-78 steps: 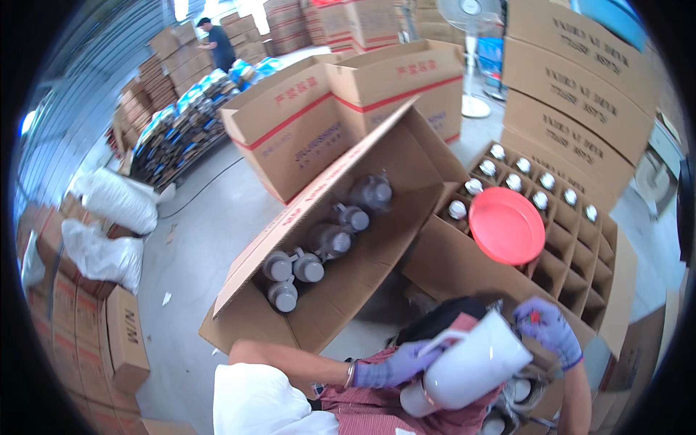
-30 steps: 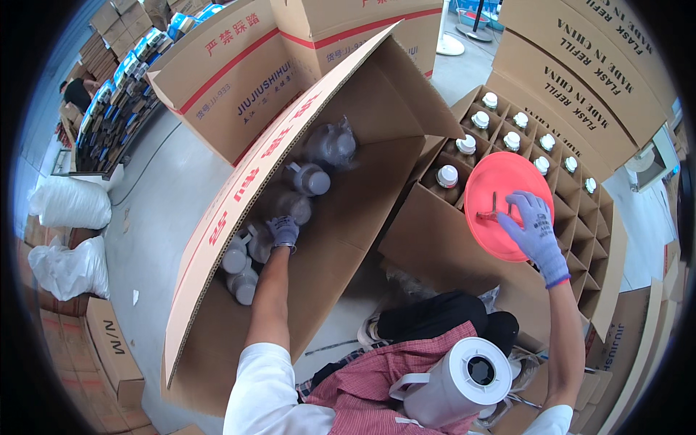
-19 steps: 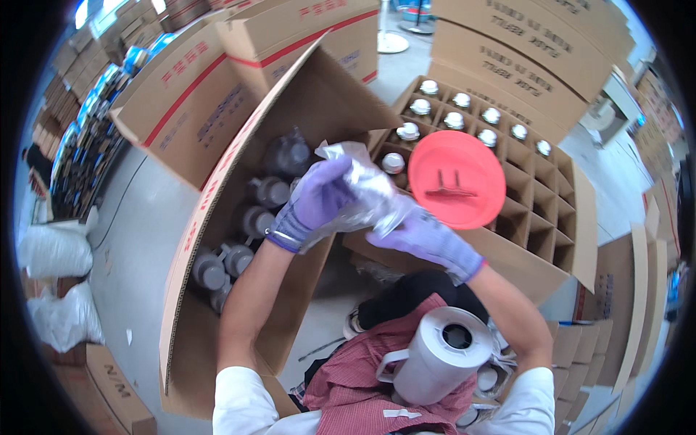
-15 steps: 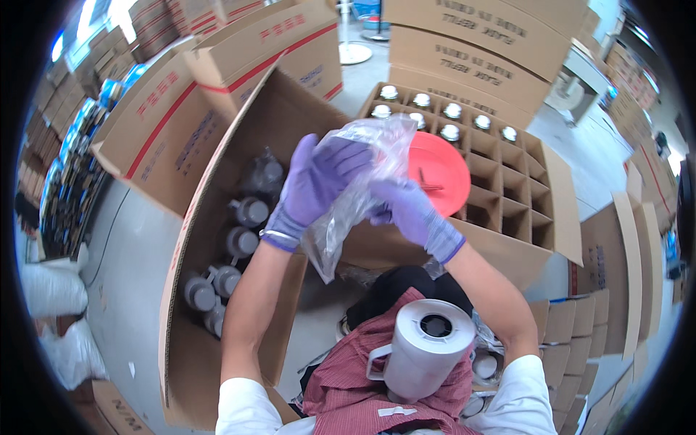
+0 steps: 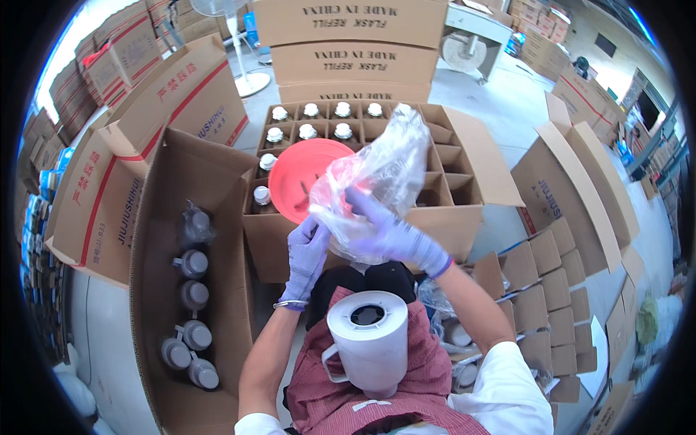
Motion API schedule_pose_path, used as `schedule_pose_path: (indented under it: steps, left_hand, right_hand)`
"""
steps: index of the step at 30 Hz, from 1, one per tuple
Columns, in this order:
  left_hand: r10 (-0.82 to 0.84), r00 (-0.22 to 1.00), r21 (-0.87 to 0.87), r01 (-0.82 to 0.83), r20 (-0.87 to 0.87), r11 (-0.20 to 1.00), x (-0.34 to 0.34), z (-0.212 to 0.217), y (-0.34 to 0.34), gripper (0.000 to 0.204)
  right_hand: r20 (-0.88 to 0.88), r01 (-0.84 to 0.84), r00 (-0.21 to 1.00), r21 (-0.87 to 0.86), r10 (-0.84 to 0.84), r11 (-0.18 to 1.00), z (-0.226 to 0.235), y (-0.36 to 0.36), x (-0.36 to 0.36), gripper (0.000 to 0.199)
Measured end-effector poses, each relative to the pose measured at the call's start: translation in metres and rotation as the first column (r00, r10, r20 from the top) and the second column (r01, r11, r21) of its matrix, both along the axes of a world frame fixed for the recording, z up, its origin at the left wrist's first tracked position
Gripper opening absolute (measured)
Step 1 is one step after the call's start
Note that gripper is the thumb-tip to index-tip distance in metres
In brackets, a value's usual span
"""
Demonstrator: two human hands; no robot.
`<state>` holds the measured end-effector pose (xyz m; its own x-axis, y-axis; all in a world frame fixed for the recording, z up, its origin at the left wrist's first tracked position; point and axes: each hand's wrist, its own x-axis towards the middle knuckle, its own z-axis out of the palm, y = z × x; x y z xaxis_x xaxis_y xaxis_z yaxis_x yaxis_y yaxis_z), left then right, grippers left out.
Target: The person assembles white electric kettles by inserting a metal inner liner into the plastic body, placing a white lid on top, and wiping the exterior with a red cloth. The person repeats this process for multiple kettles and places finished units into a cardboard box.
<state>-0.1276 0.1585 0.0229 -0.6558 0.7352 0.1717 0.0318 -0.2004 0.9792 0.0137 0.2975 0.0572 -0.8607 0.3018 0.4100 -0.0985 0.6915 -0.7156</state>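
Note:
Both my hands wear purple gloves and grip a crumpled clear plastic bag [image 5: 388,170] held up in front of me. My left hand [image 5: 307,254] pinches its lower left edge. My right hand [image 5: 388,230] is spread across its lower front. I cannot tell what is inside the bag. Behind it a red round disc [image 5: 297,177] lies on a divided carton [image 5: 471,163] with silver-capped bottles [image 5: 304,132] in its far cells. A white handled jug shell [image 5: 366,348] stands on my lap below my hands.
An open brown carton [image 5: 156,217] at my left holds several grey bagged flasks [image 5: 192,264]. Stacked printed cartons [image 5: 351,54] rise behind the divided one. Cardboard divider grids [image 5: 558,283] lie at my right. A fan base [image 5: 250,83] stands on the grey floor.
My left hand reached into the left carton while my right touched the red disc. Both hands then came together on the plastic bag and now hold it over the divided carton's near edge.

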Motion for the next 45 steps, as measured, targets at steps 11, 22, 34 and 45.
schedule_pose_path:
  steps: [11,22,34,45]
  left_hand:
    - [-0.485,0.843,-0.213,0.531,0.235,0.82,0.034,-0.045,-0.193,0.036]
    - [-0.749,0.526,-0.495,0.563,-0.403,0.661,0.082,0.01,-0.2,0.027]
    - [-0.271,0.958,0.064,0.277,-0.098,0.959,0.183,0.064,-0.034,0.028]
    - [-0.957,0.167,-0.282,0.931,-0.237,0.232,0.281,0.003,-0.075,0.034]
  right_hand:
    - [-0.154,0.655,0.737,-0.073,-0.658,0.752,-0.061,-0.121,0.154,0.037]
    - [0.183,0.308,0.926,0.14,-0.33,0.941,-0.094,-0.22,0.26,0.065]
    - [-0.094,0.326,0.565,-0.887,-0.82,0.326,-0.042,-0.21,0.212,0.118]
    - [-0.149,0.528,-0.185,-0.848,-0.971,0.03,0.005,-0.123,0.428,0.077]
